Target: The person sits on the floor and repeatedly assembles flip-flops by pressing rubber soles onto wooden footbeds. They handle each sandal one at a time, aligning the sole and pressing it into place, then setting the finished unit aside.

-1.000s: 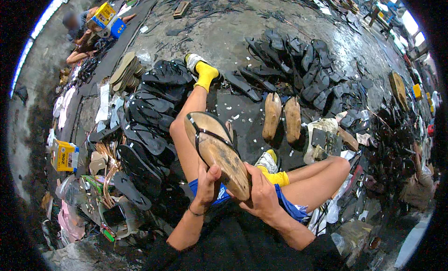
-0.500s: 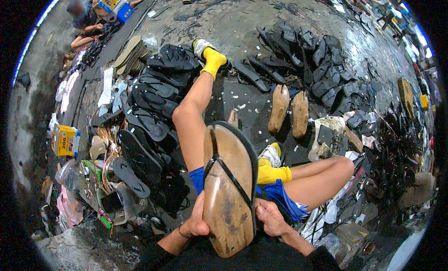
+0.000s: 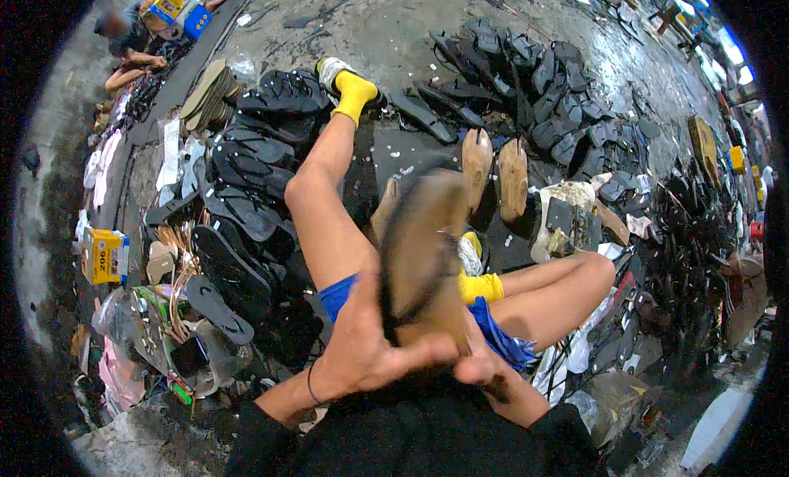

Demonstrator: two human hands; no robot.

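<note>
Between my knees a wooden shoe last [image 3: 434,259] is tilted and smeared by motion, with a black flip-flop [image 3: 389,267] fitted on it. The flip-flop's dark sole edge curves along the left side of the wood. My left hand [image 3: 370,337] is closed round the left side and lower end, its thumb stretched across the wood. At the lower right, my right hand [image 3: 489,366] grips the heel end; its fingers are partly hidden. Just beyond stand two more wooden lasts [image 3: 477,169], and another last [image 3: 385,210] is partly hidden behind the held one.
Black flip-flops [image 3: 255,161] are heaped left of my outstretched leg, and another black heap [image 3: 559,99] lies far right. A stack of tan soles [image 3: 205,99] and a yellow box [image 3: 107,255] are on the left. Another person [image 3: 131,46] sits far left. Scraps litter the floor.
The last with its flip-flop has turned and tipped away from me, its face now blurred. My left hand has come up and across it, while my right hand has shifted to its lower end.
</note>
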